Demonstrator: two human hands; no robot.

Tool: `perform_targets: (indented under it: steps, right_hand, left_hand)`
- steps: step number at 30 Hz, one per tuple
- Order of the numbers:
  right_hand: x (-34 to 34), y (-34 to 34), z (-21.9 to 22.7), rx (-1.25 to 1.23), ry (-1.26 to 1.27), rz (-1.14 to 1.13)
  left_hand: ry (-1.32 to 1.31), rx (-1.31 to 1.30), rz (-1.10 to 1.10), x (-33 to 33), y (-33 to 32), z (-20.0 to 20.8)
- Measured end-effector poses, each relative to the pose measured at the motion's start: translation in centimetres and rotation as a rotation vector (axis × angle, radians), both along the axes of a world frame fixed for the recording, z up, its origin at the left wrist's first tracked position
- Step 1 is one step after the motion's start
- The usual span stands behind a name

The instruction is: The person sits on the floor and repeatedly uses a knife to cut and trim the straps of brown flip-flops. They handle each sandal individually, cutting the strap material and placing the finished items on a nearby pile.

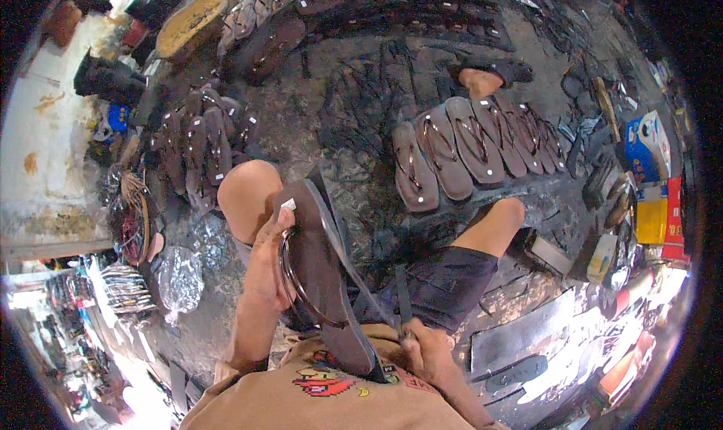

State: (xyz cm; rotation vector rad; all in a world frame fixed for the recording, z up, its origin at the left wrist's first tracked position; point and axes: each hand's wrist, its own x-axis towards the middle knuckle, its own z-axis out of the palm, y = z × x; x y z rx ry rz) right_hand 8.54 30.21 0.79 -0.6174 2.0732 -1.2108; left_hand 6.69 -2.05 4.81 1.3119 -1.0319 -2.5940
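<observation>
A dark brown flip-flop (312, 242) with a shiny strap stands tilted in front of my chest, a small white sticker near one end. My left hand (269, 260) is closed around its edge on the strap side. Along the opposite edge, a thin dark strip (360, 285) hangs partly away from the sole and runs down toward my right hand. My right hand (429, 349) is closed on what looks like a knife (404, 294), its narrow dark blade pointing up and away from me. Whether those fingers also pinch the strip's end is unclear.
Finished-looking flip-flops (458, 153) lie in a row beyond my right knee, and more are heaped (202, 140) at left. Dark scraps (369, 114) cover the floor. A clear plastic bag (181, 283) lies left; a grey block (548, 255) and a blue box (648, 145) are right.
</observation>
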Motion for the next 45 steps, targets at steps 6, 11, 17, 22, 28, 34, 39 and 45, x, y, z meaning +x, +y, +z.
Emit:
perform_targets:
  steps: [6,11,17,22,28,34,39,45]
  right_hand:
    - [-2.2,-1.9,-0.9,0.061,-0.027,-0.045]
    - [-11.1,-9.2,-1.0,-0.049,0.059,0.028]
    - [-17.9,-18.1,-1.0,-0.197,0.184,0.04]
    - [-19.6,-14.5,2.1,-0.357,0.359,-0.252]
    - [-6.5,0.3,4.1,-0.155,-0.048,0.2]
    - [-0.9,4.8,4.4,-0.03,-0.183,0.225]
    - [-3.2,1.3,2.8,-0.072,-0.09,0.242]
    - [-9.9,-4.4,0.4,-0.5,-0.258,-0.477]
  left_hand:
    - [-0.241,-0.408,-0.025,-0.7,2.6,1.8]
    - [-0.106,-0.384,-0.187,-1.3,2.3,2.8]
    - [-0.161,-0.845,-0.37,-0.9,0.6,1.8]
    - [0.202,-1.178,-0.917,-1.6,-4.4,10.7]
    - [-0.214,-0.693,-1.032,2.0,1.0,11.7]
    - [-0.333,-0.681,-1.096,3.6,2.4,10.9]
    - [-0.314,-0.651,-1.334,2.8,3.6,10.0]
    - [0.26,-1.218,-0.834,-0.1,-0.6,11.3]
